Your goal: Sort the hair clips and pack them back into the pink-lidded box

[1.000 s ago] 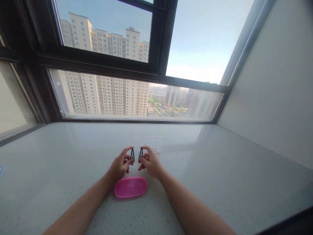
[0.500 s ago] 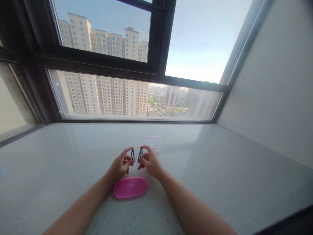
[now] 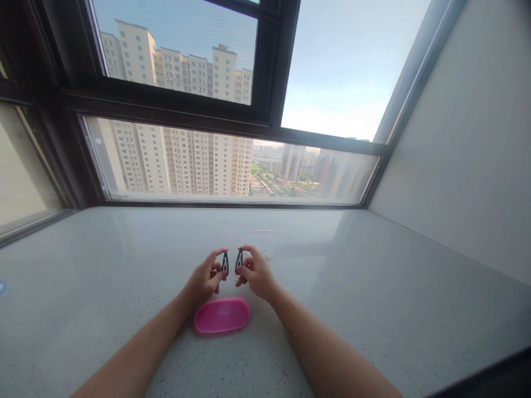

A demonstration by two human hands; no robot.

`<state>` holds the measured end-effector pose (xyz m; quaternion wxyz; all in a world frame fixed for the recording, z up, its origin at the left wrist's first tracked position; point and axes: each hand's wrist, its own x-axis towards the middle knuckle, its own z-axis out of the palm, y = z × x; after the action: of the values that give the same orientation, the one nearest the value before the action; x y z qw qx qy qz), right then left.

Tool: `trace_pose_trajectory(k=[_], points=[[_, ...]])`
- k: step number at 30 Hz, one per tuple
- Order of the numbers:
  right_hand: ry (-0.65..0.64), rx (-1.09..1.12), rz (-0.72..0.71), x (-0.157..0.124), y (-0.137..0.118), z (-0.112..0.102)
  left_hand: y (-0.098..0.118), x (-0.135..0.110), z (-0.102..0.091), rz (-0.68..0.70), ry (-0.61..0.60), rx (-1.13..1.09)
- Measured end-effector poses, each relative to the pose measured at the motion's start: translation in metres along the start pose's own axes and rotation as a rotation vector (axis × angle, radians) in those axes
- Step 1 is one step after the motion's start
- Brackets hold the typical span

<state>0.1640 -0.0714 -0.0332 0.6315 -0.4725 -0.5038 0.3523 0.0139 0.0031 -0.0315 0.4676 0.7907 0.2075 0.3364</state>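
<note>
Between thumb and forefinger, my left hand pinches a black snap hair clip, held upright with its narrow end up. A second black snap hair clip is gripped the same way in my right hand. The two clips face each other with a small gap between them. Nearer to me than both hands, a pink oval tray lies on the speckled white surface, close to my left wrist. Partly hidden behind my right hand is a clear plastic bag with small items I cannot make out.
The pale speckled sill stretches out to both sides. At its far edge stands a dark-framed window, with tall buildings outside. A white wall bounds the right side.
</note>
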Motion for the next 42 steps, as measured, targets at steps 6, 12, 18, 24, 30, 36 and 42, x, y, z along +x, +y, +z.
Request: trace_pose_trajectory(k=[6, 12, 18, 24, 30, 36, 42], points=[[-0.003, -0.005, -0.007, 0.0, -0.0005, 0.0011, 0.0035, -0.0002, -0.0009, -0.003, -0.02, 0.007], [-0.002, -0.028, 0.007, -0.0007, -0.0014, 0.0006, 0.0011, 0.001, -0.0024, -0.002, -0.029, 0.037], [-0.002, -0.033, -0.007, 0.0001, 0.0009, 0.0004, -0.0019, 0.002, -0.0023, -0.011, -0.04, 0.044], [0.01, -0.053, -0.014, -0.0002, 0.003, 0.0, 0.0007, 0.0007, 0.0003, -0.019, -0.015, -0.013], [0.008, -0.058, -0.035, 0.0002, 0.0048, -0.0007, 0.0032, -0.0002, 0.0004, -0.025, -0.014, -0.024], [0.008, -0.102, -0.027, 0.0002, 0.0061, -0.0008, 0.0032, 0.0003, 0.0008, -0.026, -0.014, -0.032], [0.003, -0.117, -0.022, 0.0002, 0.0059, -0.0011, 0.0002, 0.0013, 0.0011, -0.014, -0.009, -0.028]])
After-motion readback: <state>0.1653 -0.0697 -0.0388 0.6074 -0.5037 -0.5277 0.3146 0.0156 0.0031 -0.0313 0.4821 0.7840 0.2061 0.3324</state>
